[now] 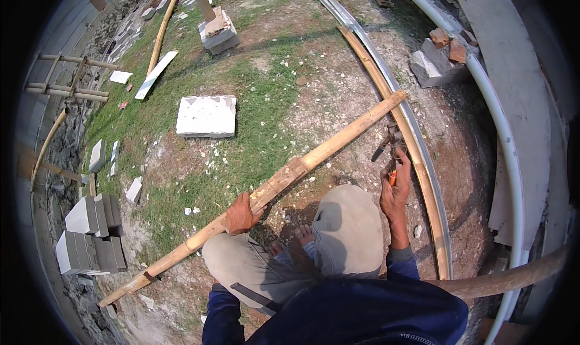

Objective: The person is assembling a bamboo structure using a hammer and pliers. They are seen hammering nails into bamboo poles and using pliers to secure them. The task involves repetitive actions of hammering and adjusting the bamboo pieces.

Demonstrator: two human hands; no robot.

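Left hand [243, 213] grips bamboo pole [327, 150]; right hand [396, 194] holds orange-handled tool [393, 177]. Pole's far end crosses a metal strip [418, 132] toward the ground's [320, 106] right edge.

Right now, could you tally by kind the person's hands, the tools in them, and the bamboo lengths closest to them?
Hands: 2 (left hand, right hand)
Tools: 1 (orange-handled tool)
Bamboo lengths: 2 (bamboo pole under the left hand, bamboo strip beyond the right)
Total: 5

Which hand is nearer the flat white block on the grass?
Left. The left hand, on the bamboo pole, is on the block's near side; the right hand, holding pliers, is farther right.
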